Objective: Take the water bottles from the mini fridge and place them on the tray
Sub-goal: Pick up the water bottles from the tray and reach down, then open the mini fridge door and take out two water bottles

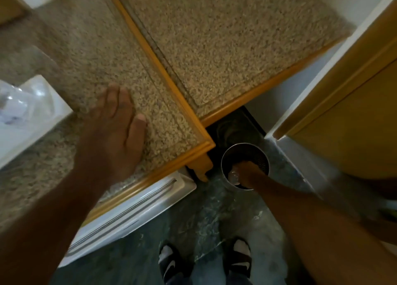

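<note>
We rest our left hand [116, 121] flat on the bench [214, 48], fingers together. Our right hand [247, 173] reaches into a metal bin [245, 149]; its fingers we cannot tell. Bottles [12, 100] sit blurred on the tray [43, 121]: probably light, slippery, best held mid-body.

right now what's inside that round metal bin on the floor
The right hand reaches into the metal bin, with something clear and shiny beside it. The hand and dark interior hide the rest.
</note>
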The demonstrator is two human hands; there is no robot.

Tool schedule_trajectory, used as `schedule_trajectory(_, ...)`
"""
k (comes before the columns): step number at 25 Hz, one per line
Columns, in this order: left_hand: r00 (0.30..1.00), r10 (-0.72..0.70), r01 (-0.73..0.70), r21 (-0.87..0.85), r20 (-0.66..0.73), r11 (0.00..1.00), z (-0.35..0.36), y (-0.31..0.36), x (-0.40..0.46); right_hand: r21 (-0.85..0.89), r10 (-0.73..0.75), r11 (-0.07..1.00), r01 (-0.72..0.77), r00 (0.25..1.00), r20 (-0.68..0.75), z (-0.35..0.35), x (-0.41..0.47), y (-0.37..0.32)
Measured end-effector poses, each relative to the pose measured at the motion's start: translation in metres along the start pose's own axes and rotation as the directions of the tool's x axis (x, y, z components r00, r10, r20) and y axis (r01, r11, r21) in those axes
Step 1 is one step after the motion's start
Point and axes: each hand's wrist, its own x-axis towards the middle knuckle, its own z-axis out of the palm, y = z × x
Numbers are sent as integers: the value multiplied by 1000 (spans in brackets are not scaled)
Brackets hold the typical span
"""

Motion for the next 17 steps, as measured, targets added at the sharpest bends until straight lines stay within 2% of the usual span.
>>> schedule_trajectory(2, 1000, 9, -9, 22, -27, 1000, 3, -3, 2, 135, 46, 989, -52, 998, 51, 20, 17, -5)
schedule_trajectory(3, 999, 11, -11, 19, -41, 1000, 5, -4, 3, 180, 60, 982, -63, 998, 18, 34, 23, -10)
schedule_trajectory(5, 997, 12, -13, -10, -77, 1000, 9, -6, 4, 397, 167, 907, -139, 985, -36, 46, 28, -14)
schedule_trajectory(8, 991, 69, -64, 45, -114, 997, 14, -11, 4, 583, 336, 783, -216, 936, -104, 50, 30, -15)
schedule_trajectory(12, 987, 91, -87, 41, -130, 995, 10, -11, 2, 619, 377, 747, -242, 921, -95, 38, 11, -29)
schedule_trajectory(17, 997, 10, -12, -22, -78, 1000, -6, -3, -8, 626, 335, 770, -123, 913, -232, 19, -32, -105)
